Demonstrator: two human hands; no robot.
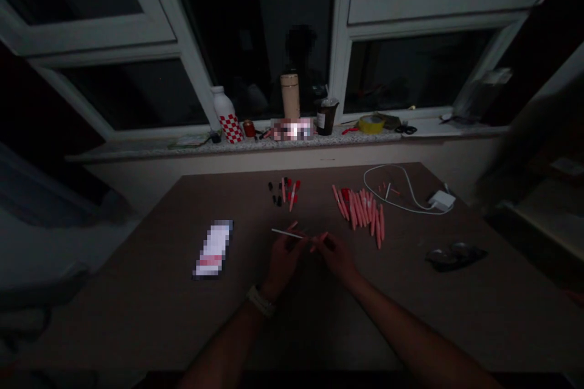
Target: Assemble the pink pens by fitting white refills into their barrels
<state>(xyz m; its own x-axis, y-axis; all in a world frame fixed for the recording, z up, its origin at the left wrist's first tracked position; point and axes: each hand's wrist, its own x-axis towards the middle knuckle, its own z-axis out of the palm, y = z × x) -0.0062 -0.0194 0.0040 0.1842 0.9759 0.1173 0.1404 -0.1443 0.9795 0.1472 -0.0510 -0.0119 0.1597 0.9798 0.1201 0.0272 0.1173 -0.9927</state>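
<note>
- Head view: left hand [283,256] has its fingers closed on a thin straight white rod [286,233]; right hand [335,257] has its fingers curled in toward the left fingertips. Too dim to tell if the right grips anything.
- Risk 1: rod slipping or tipping. Likely cause: it looks pinched near one end, with the longer part hanging out past the left hand, so any knock would lever it.
- Risk 2: misalignment between the two sets of fingertips. Cause: poor light, parts small, fingers covering the contact point.
- Risk 3: loose parts rolling or getting mixed. Cause: small black cylindrical caps [279,200] lie scattered beside a few slim pink pen-shaped tubes [292,197] and flat red pieces [297,185], nothing fencing them in.
- Risk 4: snagging. Cause: looped white charging cable [413,191] runs close to the big row of pink pen-shaped barrels [353,213]; a wide right-hand reach could catch it.
- Position: rod sits at the left fingertips, pointing out leftward, its inner end between the hands, near the right fingertips. Touching there or not, can't tell.
- Pink tip [292,225] pokes up just behind the left hand; held or lying, unclear.
- Barrel row is beyond the right hand, to its right; caps are straight ahead of the left hand, well apart from it.
</note>
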